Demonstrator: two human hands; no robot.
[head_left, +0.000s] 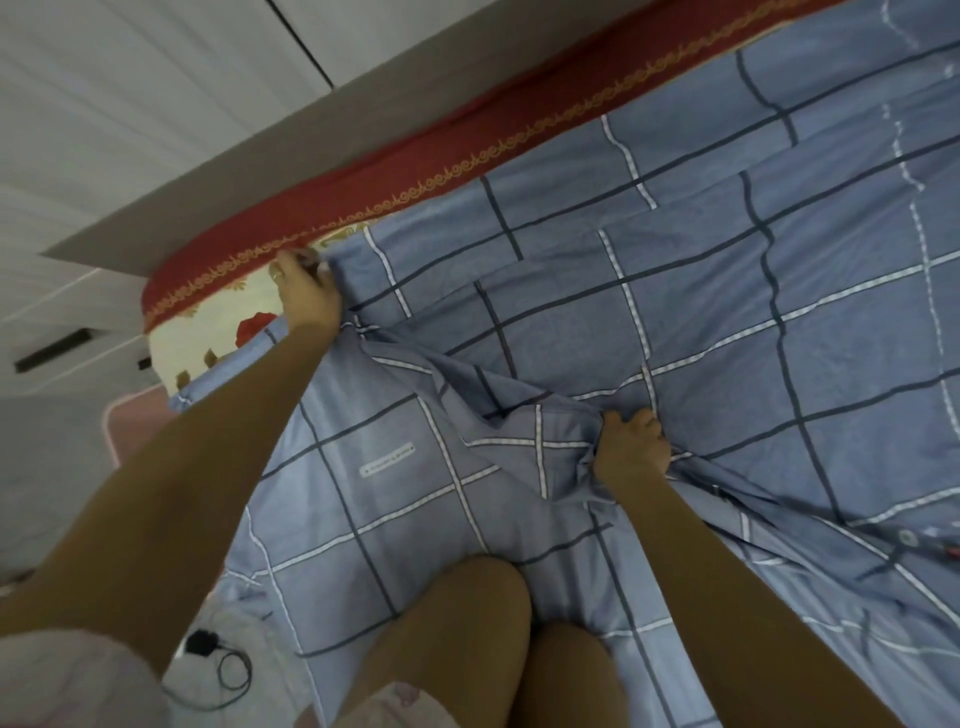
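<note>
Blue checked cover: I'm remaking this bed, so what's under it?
Beneath the blue checked cover, at the corner the left hand grips, cream flowered bedding with a red gold-trimmed border shows. Everything else under it is hidden.

The blue checked fabric duvet cover (675, 322) lies on the red gold-trimmed mattress (363, 171), filling the centre and right of the frame. The left hand (306, 293) grips its corner at middle left, beside the mattress edge. The right hand (631, 441) holds a bunched fold at centre, and a black coiled cable (228, 670) lies at lower left.

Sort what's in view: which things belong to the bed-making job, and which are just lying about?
In the job: blue checked cover, left hand at its corner, right hand gripping a bunched fold, red-bordered sheet underneath.
Lying about: black cable, pink mat.
</note>
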